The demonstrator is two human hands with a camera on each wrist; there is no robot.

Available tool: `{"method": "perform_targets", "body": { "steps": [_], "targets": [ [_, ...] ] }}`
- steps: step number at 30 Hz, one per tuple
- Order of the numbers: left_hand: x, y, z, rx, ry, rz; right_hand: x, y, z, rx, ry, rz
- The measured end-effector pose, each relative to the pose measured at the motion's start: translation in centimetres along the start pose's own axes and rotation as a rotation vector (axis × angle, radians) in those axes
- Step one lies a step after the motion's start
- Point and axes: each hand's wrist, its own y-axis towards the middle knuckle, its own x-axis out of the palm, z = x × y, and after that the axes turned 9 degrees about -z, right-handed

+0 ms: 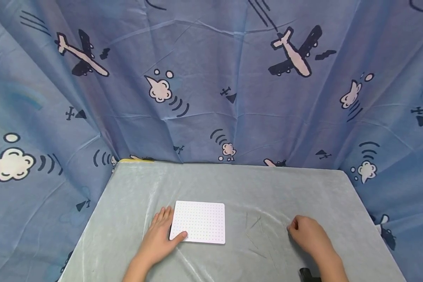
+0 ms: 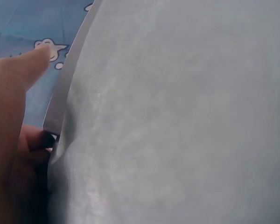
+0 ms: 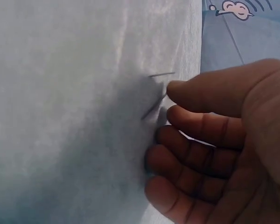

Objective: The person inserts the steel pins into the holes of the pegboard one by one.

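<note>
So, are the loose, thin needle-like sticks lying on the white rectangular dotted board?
No, the thin sticks lie on the grey cloth, to the right of the white dotted board.

Soft light, seemingly from overhead, spreads evenly over a grey bench in the head view, raising pale sheen along its creases and brightening a white board while thin sticks fade almost from sight. In the right wrist view, a broad, soft-edged shadow lies beside the right fingers; the left wrist view is hazy, its bench blurred and the left fingers dim.
</note>
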Motion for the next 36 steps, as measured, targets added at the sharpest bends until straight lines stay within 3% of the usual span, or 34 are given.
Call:
{"method": "perform_targets", "body": {
  "steps": [7, 17, 25, 36],
  "targets": [
    [0.2, -0.7, -0.9, 0.036, -0.009, -0.005, 0.1, 0.3, -0.1, 0.047, -0.016, -0.039],
    [-0.2, -0.6, -1.1, -0.006, -0.051, -0.077, 0.3, 0.0, -0.7, 0.059, -0.053, -0.008],
    [0.0, -0.7, -1.3, -0.001, -0.043, -0.075, 0.7, -0.2, -1.0, 0.022, -0.097, 0.032],
    [0.0, -0.7, -1.2, 0.014, -0.032, -0.054, 0.8, -0.1, 0.1, 0.030, -0.039, 0.033]
  ]
}}
